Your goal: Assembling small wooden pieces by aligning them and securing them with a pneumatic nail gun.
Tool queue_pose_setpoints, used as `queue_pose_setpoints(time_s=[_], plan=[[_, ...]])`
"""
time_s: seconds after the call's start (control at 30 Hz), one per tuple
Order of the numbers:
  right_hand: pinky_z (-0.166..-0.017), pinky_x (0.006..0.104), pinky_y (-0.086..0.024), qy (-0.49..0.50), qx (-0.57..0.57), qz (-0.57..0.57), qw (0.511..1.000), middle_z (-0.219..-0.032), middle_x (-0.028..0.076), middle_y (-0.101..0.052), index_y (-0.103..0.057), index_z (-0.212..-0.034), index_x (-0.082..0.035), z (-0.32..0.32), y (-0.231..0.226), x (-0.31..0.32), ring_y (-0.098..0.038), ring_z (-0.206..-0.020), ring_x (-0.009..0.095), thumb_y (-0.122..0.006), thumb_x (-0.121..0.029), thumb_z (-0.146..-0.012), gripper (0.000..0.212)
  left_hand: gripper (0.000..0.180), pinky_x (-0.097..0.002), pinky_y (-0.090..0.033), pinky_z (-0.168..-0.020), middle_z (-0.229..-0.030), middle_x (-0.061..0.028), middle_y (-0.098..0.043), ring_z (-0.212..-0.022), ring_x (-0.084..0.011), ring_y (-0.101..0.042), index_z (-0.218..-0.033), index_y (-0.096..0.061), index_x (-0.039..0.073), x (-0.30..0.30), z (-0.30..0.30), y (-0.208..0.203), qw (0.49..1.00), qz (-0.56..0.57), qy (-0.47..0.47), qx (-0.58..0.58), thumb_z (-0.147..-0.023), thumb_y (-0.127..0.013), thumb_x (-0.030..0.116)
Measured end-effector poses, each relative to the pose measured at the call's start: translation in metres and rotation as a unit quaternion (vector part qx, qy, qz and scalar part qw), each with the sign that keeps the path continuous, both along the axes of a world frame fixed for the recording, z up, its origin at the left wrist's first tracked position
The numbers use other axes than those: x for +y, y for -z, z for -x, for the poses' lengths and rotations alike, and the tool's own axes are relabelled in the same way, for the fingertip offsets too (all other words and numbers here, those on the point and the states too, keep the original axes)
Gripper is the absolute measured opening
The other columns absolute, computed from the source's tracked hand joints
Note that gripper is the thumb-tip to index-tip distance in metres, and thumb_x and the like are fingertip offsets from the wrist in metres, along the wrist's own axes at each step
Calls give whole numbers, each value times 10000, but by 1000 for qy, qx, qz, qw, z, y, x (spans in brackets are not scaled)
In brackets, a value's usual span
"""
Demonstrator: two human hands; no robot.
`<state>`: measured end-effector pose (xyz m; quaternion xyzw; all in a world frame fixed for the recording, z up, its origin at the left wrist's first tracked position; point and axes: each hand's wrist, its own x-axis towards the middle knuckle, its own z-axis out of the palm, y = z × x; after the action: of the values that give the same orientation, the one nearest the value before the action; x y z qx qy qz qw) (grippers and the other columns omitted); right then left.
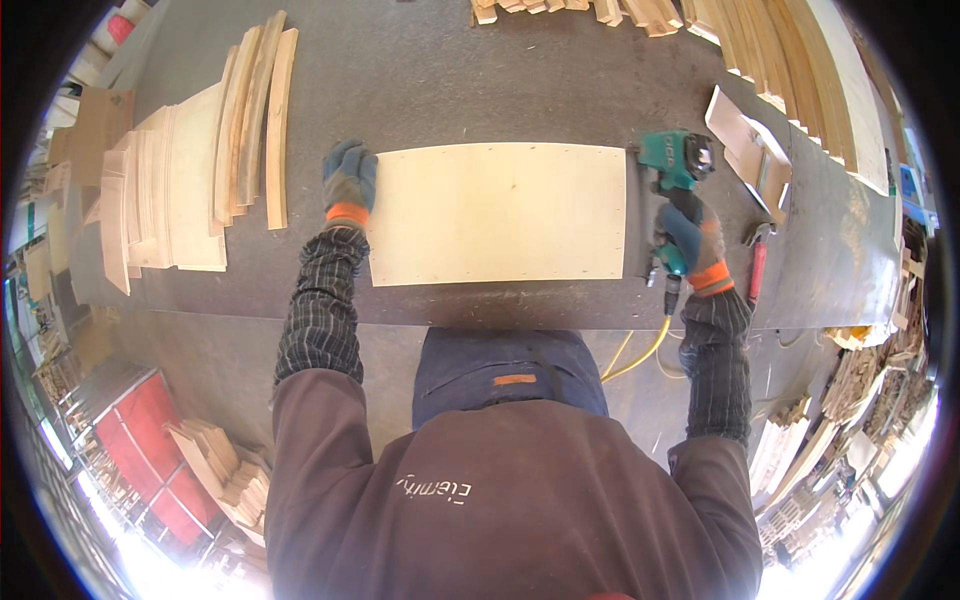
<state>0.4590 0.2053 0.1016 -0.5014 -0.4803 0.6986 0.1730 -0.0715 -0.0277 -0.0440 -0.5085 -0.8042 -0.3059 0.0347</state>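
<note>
Head view: panel (498,214) lies between left hand (350,182), grip unclear, and right hand (697,240), clasped round a nailer (664,153).

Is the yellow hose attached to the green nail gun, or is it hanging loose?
Attached: the yellow hose runs up to the dark connector below the green nail gun in the right hand.

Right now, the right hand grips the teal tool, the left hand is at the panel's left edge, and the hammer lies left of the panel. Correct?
Not quite: in the head view, the hammer lies right of the panel, not left. The right hand grips the teal tool and the left hand is at the panel's left edge.
</note>
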Motion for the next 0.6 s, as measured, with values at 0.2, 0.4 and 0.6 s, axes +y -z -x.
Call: queue_pose_setpoints(time_s=[0.2, 0.4, 0.6], plan=[[-769, 395, -589, -44, -306, -350, 884, -1022, 105, -777, -693, -1232, -26, -114, 73, 21, -732, -851, 232, -774, -222, -936, 364, 369, -481, -475, -1106, -1387, -161, -664, -1281, -415, -595, -1197, -746, 95, 45, -42, -45, 993, 117, -19, 21, -936, -773, 356], [-816, 484, -575, -66, -496, -394, 771, -1089, 221, -769, -696, -1312, -88, -129, 83, 20, -752, -971, 385, -684, -269, -966, 390, 545, -596, -287, -1252, -1527, -162, -573, -1463, -406, -463, -1441, -641, 185, 105, -173, -58, 959, 144, 220, 105, -981, -684, 472], [-926, 495, -570, -72, -526, -453, 716, -1162, 179, -773, -534, -1543, -161, -220, 119, 11, -731, -1041, 429, -687, -469, -949, 686, 589, -618, -241, -1277, -1573, -112, -537, -1493, -359, -437, -1499, -597, 215, 114, -198, -53, 953, 180, 232, 75, -975, -683, 471]])
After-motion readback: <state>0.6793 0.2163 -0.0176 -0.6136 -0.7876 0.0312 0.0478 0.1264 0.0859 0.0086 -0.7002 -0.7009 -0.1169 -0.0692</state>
